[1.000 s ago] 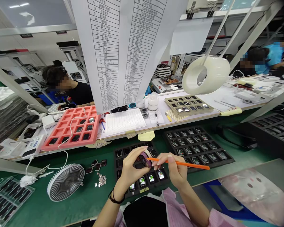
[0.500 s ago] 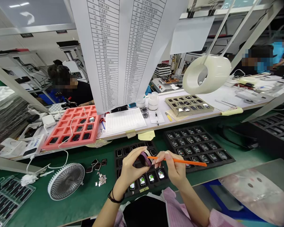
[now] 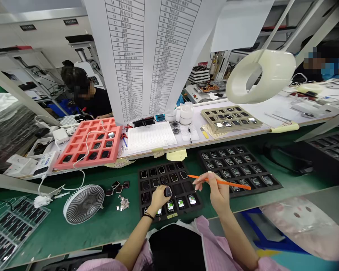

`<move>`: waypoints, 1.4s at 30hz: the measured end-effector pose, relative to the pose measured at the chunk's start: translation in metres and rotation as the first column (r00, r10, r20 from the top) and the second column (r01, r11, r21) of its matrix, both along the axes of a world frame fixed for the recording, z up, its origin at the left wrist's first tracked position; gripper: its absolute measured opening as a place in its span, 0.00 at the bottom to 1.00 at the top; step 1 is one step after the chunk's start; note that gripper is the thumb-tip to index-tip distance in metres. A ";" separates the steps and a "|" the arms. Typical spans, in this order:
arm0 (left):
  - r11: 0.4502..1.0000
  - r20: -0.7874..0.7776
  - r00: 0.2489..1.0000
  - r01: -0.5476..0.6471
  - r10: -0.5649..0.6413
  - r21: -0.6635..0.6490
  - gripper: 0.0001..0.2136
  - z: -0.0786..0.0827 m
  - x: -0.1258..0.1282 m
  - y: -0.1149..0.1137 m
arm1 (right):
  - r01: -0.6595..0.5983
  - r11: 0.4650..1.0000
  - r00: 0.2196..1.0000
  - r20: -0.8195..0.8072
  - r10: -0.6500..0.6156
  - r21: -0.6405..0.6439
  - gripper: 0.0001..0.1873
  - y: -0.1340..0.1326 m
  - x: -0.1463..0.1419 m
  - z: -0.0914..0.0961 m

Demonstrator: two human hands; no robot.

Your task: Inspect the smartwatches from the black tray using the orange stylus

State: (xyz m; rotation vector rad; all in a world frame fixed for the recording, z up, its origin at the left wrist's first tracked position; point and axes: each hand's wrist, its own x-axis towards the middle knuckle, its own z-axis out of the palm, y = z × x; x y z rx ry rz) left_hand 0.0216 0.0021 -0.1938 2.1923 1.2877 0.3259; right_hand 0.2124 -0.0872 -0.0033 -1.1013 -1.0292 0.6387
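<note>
My left hand (image 3: 157, 199) is over the near black foam tray (image 3: 173, 216), its fingers closed on a dark watch body (image 3: 167, 191). Whether the watch touches the tray cannot be made out. Several watches with lit green-and-white screens (image 3: 181, 203) sit in the tray's front row, and dark ones fill most of the rows behind. My right hand (image 3: 214, 186) is to the right, above the gap between two trays. It pinches a thin orange pry stick (image 3: 240, 185), whose pointed end reaches left over the near tray.
A second black tray (image 3: 274, 184) of watches lies to the right. On the left are a small fan (image 3: 83, 205), loose metal pieces (image 3: 123, 203) and dark watch parts (image 3: 117, 187). A red foam tray (image 3: 81, 148) stands on the shelf; a tape roll (image 3: 279, 75) hangs above.
My hands have moved apart. The left has lowered the watch toward the tray, and the right has drawn the orange stick away to the right. The whole view has tilted down slightly.
</note>
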 end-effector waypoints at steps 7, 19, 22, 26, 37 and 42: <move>0.999 -0.061 0.997 0.037 -0.037 0.008 0.17 -0.031 0.026 0.001 | 0.086 0.990 0.995 -0.039 -0.090 -0.109 0.20 -0.013 0.005 -0.025; 0.990 -0.257 0.958 -0.138 0.131 -0.010 0.08 -0.022 -0.058 -0.018 | -0.244 0.684 0.919 0.062 0.389 -0.688 0.18 0.018 -0.065 -0.180; 0.964 -0.364 0.900 -0.266 0.239 -0.023 0.07 -0.023 -0.094 -0.037 | -0.236 0.585 0.859 0.114 0.499 -0.776 0.10 0.023 -0.098 -0.208; 0.934 -0.417 0.853 -0.356 0.315 -0.023 0.10 -0.032 -0.097 -0.066 | -0.182 0.480 0.771 0.179 0.612 -0.858 0.09 0.025 -0.128 -0.227; 0.925 -0.268 0.906 -0.366 0.329 -0.100 0.11 -0.051 -0.093 -0.070 | -0.139 0.561 0.749 0.284 0.599 -0.816 0.10 0.018 -0.142 -0.251; 0.921 -0.163 0.936 -0.340 0.312 -0.191 0.15 -0.053 -0.097 -0.074 | -0.153 0.566 0.727 0.296 0.620 -0.810 0.11 0.012 -0.152 -0.253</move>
